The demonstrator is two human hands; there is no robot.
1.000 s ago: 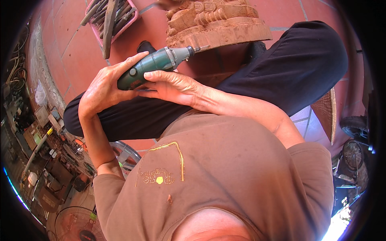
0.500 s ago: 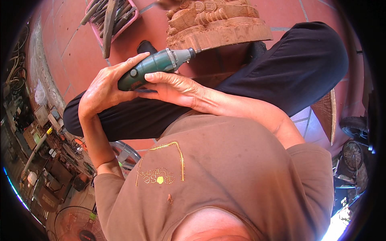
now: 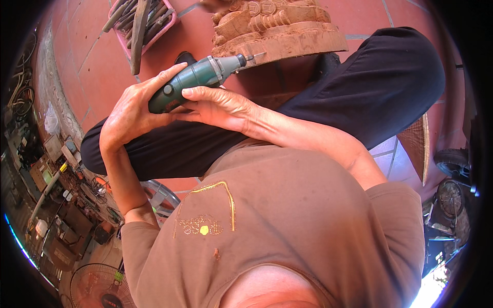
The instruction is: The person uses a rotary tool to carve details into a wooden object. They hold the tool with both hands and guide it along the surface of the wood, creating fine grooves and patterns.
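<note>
A dark green rotary tool point(image 3: 195, 79) with a grey nose and a thin metal bit lies across both of my hands above my folded legs. My left hand point(image 3: 128, 105) wraps the rear end of its body, fingers stretched along the far side. From the right, my right hand point(image 3: 221, 108) cups the body, its thumb resting on top and the other fingers partly hidden beneath. The bit points to the right, in front of the base of a carved wooden piece point(image 3: 277, 38); whether it touches the wood I cannot tell.
A pink basket point(image 3: 172, 23) full of wooden-handled tools stands far left on red floor tiles. One long wooden piece point(image 3: 137, 46) juts out over its rim. To the lower left are a fan point(image 3: 100, 285) and cluttered gear. A dark wheel point(image 3: 452, 161) stands at the right.
The rotary tool has shifted slightly left and its nose has tilted a little farther away, with both hands still around it. More of the metal bit shows now.
</note>
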